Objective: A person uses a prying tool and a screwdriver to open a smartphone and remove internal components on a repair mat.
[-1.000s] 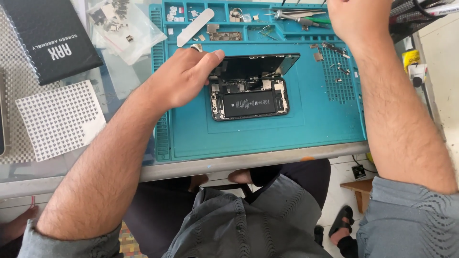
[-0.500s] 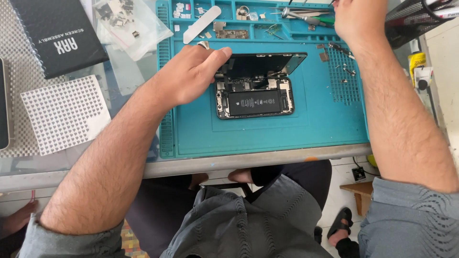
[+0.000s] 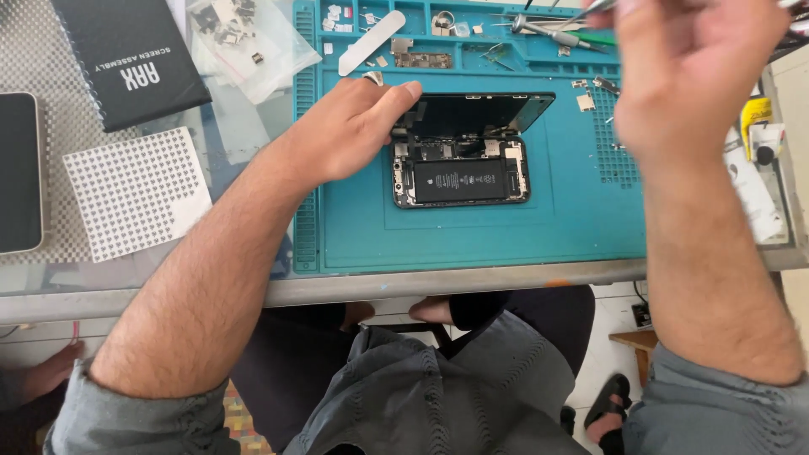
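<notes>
An opened smartphone [image 3: 459,181] lies on a teal repair mat [image 3: 506,236], its battery and boards exposed. Its black screen [image 3: 480,114] is folded back along the far side. My left hand [image 3: 345,131] rests on the phone's left end, with fingertips gripping the corner where the screen meets the body. My right hand [image 3: 683,76] is raised above the mat's right part, fingers closed around a thin metal tool [image 3: 594,7] whose tip pokes out at the top edge. Most of that tool is hidden.
A white pry tool [image 3: 371,42], small parts and hand tools [image 3: 556,34] lie in the mat's far trays. Left of the mat are a black box [image 3: 126,59], clear bags of parts [image 3: 244,34], a white perforated sheet [image 3: 135,190] and a dark device [image 3: 17,173]. The table edge runs just below the mat.
My right hand has lifted off the far tray with the thin tool and come nearer to the camera. My left hand stays on the phone's left end.
</notes>
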